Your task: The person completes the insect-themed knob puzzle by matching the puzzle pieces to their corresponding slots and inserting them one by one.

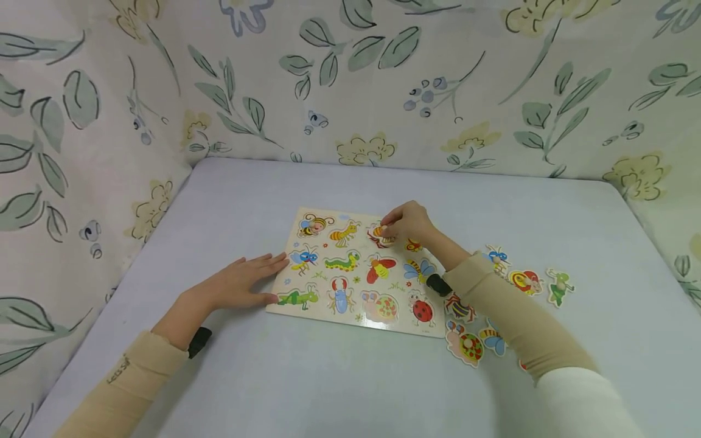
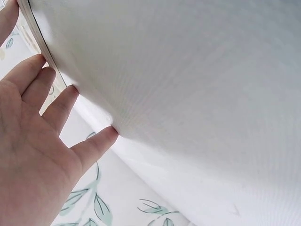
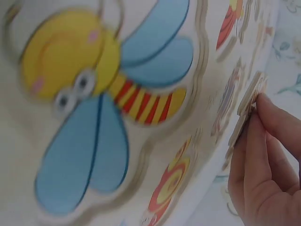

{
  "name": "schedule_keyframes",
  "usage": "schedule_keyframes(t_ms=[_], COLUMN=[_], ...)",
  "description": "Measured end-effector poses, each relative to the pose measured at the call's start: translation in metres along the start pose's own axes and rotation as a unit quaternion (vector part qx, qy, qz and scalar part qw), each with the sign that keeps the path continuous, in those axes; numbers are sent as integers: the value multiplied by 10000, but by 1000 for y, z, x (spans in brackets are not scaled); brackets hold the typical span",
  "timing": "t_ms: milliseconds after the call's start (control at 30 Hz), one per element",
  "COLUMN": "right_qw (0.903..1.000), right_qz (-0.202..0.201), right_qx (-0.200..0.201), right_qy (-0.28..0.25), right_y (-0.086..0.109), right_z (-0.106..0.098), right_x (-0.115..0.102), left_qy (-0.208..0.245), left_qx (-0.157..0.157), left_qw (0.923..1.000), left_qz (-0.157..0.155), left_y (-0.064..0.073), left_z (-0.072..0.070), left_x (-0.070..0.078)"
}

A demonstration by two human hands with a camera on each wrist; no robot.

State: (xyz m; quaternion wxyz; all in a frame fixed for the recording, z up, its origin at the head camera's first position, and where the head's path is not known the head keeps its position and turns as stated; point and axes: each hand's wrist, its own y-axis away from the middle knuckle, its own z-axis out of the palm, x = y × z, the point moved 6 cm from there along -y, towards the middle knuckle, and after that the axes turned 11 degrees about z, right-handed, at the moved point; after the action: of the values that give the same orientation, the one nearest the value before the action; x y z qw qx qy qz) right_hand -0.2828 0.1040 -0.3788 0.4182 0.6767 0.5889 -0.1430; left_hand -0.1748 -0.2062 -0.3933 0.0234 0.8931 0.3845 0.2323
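A wooden insect puzzle board [image 1: 317,311] lies on the table, printed with bugs in rows. My right hand [image 1: 411,222] is over the board's far row and pinches a wooden puzzle piece [image 3: 250,96] between thumb and fingers. In the right wrist view the piece is seen nearly edge-on, so its picture is mostly hidden. My left hand [image 1: 243,281] is spread at the board's left side, its fingertips and thumb touching the edge. The left wrist view shows the left hand's straight fingers [image 2: 60,109] close to the board's edge.
Loose pieces lie right of the board: a mosquito [image 1: 497,258], a round-shelled snail [image 1: 526,282], a green grasshopper [image 1: 560,287], a striped spider [image 1: 459,308], a pink snail [image 1: 465,344] and a blue-winged insect [image 1: 494,340]. The right forearm partly covers this area. Floral cloth [image 1: 383,91] stands behind the table.
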Motion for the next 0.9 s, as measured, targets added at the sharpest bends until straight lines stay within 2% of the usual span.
schedule_keyframes(t_ms=[333,700,900], right_qw=[9992,9984,9988], right_qz=[-355,-296,-217], right_qx=[-149,-313,-286], right_qy=[-74,-374,-322], right_y=[-5,-10,-12], right_z=[22,45,54], right_x=[-14,-32,-40], left_qy=[-36,51,-13], left_qx=[-39,-43,6], left_qw=[10000,10000,10000], left_qz=[9,3,89], left_y=[0,-1,-1], left_z=[2,0,-1], left_x=[-2,2,2])
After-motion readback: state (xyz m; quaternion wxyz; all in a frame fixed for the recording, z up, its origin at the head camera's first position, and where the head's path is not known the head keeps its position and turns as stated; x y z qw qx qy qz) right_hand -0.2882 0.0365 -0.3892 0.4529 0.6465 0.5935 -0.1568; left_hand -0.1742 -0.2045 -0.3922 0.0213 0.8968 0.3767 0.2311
